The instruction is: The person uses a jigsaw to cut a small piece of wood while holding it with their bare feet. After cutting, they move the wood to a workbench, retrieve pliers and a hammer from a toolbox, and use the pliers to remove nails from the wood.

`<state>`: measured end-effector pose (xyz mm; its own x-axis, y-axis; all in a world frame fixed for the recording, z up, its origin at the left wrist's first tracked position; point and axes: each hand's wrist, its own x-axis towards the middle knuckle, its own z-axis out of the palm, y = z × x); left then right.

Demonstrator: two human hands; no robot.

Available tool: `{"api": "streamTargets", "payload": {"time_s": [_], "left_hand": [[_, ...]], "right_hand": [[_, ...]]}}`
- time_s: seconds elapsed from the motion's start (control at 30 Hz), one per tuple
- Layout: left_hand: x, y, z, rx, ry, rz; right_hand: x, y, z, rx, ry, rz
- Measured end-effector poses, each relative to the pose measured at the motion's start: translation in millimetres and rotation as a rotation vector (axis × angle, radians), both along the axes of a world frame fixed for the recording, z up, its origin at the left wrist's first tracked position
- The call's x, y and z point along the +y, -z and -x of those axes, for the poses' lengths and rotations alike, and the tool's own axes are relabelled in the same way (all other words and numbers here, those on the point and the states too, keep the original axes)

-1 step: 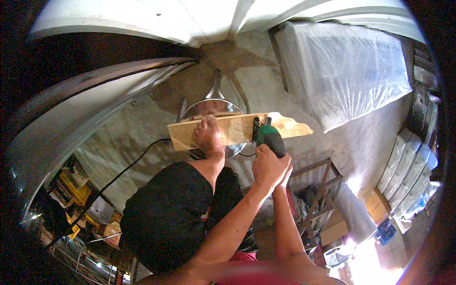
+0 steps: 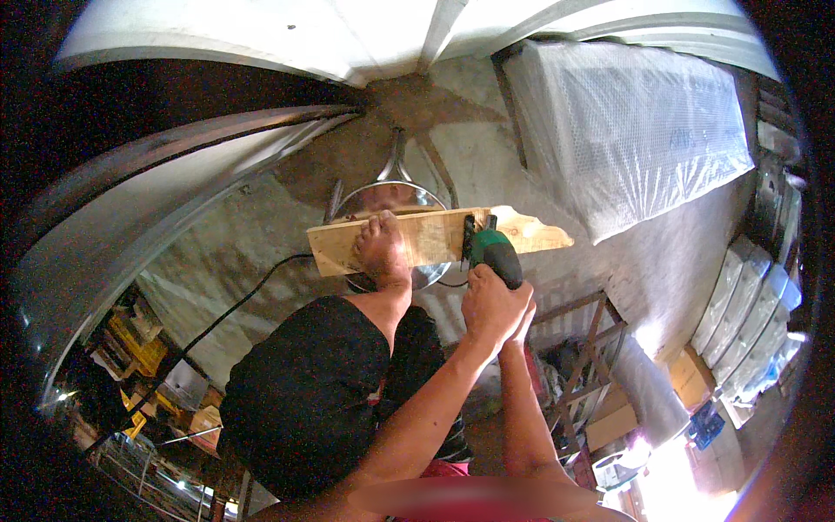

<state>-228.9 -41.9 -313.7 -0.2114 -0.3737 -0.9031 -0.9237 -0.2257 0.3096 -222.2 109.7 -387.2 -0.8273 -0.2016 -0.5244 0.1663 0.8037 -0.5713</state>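
Both hands (image 2: 494,306) (overlapped) on green saw (image 2: 494,250)

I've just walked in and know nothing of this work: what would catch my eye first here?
At the centre, both hands grip a green power tool whose front end meets a pale wooden plank. A bare foot presses the plank onto a round metal stool, and a black cord trails away to the left. At upper right lies a large panel in bubble wrap.
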Motion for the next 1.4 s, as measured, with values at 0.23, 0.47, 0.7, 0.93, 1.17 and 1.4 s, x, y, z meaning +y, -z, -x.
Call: {"api": "streamTargets", "payload": {"time_s": [0.23, 0.47, 0.7, 0.93, 1.17, 1.4], "left_hand": [[-1, 3, 3, 0.015, -0.006, 0.057], [-1, 4, 5, 0.018, -0.017, 0.069], [-1, 4, 6, 0.014, -0.024, 0.063], [-4, 4, 7, 0.019, -0.042, 0.06], [-9, -1, 11, 0.001, -0.038, 0.043], [-11, -2, 12, 0.001, -0.044, 0.04]], "right_hand": [[-8, 0, 6, -0.035, 0.024, -0.014], [-2, 7, 6, -0.08, 0.052, 0.041], [-5, 8, 7, -0.106, 0.041, 0.024], [-5, 11, 6, 0.019, -0.041, -0.018], [-4, 10, 12, -0.07, 0.051, 0.054], [-12, 3, 14, -0.064, 0.046, 0.077]]}}
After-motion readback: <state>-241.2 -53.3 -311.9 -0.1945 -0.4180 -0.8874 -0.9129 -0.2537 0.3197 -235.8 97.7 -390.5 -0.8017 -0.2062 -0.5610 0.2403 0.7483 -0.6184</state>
